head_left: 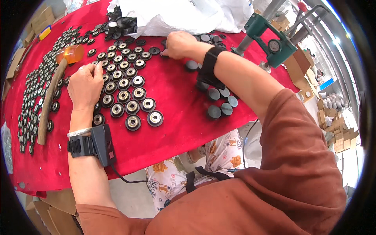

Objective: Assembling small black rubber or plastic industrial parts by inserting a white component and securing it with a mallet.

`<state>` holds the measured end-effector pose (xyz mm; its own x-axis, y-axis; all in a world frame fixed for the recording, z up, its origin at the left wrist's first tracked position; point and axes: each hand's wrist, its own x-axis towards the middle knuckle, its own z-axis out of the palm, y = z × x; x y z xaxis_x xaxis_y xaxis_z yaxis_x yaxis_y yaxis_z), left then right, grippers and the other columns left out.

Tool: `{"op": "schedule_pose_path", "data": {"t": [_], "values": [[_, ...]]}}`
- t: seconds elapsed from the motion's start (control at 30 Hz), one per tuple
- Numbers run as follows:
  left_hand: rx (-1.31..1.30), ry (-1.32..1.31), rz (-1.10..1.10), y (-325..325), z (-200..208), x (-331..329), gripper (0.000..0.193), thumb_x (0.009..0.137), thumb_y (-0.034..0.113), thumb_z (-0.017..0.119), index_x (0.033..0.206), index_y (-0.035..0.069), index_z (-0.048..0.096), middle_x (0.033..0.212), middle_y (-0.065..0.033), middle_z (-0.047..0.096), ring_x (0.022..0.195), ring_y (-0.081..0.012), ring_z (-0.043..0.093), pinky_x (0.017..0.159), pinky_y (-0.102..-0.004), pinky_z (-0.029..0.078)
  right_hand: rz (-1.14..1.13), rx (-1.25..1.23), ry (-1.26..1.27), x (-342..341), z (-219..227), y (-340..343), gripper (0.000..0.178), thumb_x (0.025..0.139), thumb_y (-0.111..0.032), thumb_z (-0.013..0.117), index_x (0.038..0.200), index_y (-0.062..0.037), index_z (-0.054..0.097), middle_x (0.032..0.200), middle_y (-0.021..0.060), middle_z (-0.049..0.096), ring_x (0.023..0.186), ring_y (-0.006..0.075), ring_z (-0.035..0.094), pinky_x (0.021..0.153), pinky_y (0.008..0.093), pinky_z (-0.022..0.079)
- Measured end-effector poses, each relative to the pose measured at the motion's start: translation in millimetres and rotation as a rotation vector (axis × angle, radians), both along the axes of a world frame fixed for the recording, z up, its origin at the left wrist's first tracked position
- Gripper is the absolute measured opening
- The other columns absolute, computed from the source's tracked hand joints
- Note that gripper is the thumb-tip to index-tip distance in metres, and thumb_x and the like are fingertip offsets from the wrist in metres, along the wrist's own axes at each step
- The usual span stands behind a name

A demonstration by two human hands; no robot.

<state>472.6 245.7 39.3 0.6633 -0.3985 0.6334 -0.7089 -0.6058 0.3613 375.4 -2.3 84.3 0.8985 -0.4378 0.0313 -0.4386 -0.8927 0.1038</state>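
Red cloth covers the desk [176, 98], which fills the upper left of the view, with cardboard boxes [340, 139] stacked on the floor beyond its right end.

The left hand [85, 84] rests palm down on the cloth, fingers curled loosely with nothing held between them, its fingertips touching the left edge of a block of round metal rollers [129, 92] laid out in tidy rows. That block lies just right of the hand and runs away toward the far side of the desk. The right hand [179, 44] reaches across to the far side of the block, fingers pinched together on a small black disc [164, 53] at the cloth; the disc is mostly hidden under the fingers.

Near the right forearm, right of the roller block, a small cluster of flat dark caps [220, 102] sits on the cloth. Left of the block lies a mallet with a wooden handle [47, 105] and an amber head [70, 53], and beyond it many more small rollers [35, 98] are spread out. Behind the block, a crumpled white plastic bag [176, 15] lies on the desk's far edge. A green hand press [270, 39] stands to the right of the bag. Both wrists carry black strapped devices, the left one [100, 145] with a cable.
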Motion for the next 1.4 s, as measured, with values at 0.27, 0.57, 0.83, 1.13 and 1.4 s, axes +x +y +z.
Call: {"op": "schedule_pose_path", "data": {"t": [0.27,0.57,0.83,1.13,1.4], "values": [[-0.052,-0.070,-0.028,-3,-4,1,0.031,0.086,0.032,0.057,0.076,0.004,0.064,0.068,-0.0161,0.061,0.062,-0.0330,0.060,0.057,-0.0404,0.045,0.424,0.379,-0.233,-62,11,50,0.025,0.066,-0.021,0.074,0.084,-0.0041,0.070,0.078,0.0142,0.068,0.074,0.0275,0.066,0.073,0.0360,0.053],[0.001,0.017,0.001,-2,-1,1,0.031,0.086,0.034,0.056,0.078,0.006,0.067,0.069,-0.0160,0.062,0.066,-0.0335,0.062,0.061,-0.0415,0.047,0.782,0.060,-0.249,-103,-21,100,0.019,0.070,-0.013,0.060,0.088,-0.0063,0.062,0.078,0.0103,0.064,0.069,0.0273,0.065,0.070,0.0396,0.048],[0.023,0.083,0.010,-1,2,-1,0.030,0.086,0.035,0.055,0.082,0.009,0.069,0.072,-0.0168,0.064,0.072,-0.0351,0.063,0.066,-0.0431,0.049,0.831,-0.164,0.082,-103,7,119,0.032,0.068,-0.008,0.058,0.099,-0.0066,0.064,0.082,0.0012,0.061,0.080,0.0163,0.061,0.092,0.0426,0.033],[0.031,0.119,0.033,-5,-1,1,0.031,0.085,0.035,0.055,0.081,0.007,0.068,0.075,-0.0173,0.064,0.074,-0.0362,0.062,0.066,-0.0442,0.048,0.901,-0.192,-0.044,-125,4,71,0.022,0.064,-0.011,0.062,0.085,-0.0108,0.056,0.079,0.0044,0.064,0.096,0.0239,0.062,0.086,0.0581,0.033],[-0.023,-0.011,-0.003,-2,-6,3,0.030,0.085,0.032,0.057,0.076,0.005,0.064,0.073,-0.0165,0.062,0.070,-0.0360,0.061,0.062,-0.0441,0.047,0.635,0.083,-0.087,-148,7,116,0.022,0.078,-0.026,0.065,0.094,-0.0122,0.064,0.072,0.0055,0.060,0.072,0.0228,0.062,0.069,0.0387,0.046]]}}
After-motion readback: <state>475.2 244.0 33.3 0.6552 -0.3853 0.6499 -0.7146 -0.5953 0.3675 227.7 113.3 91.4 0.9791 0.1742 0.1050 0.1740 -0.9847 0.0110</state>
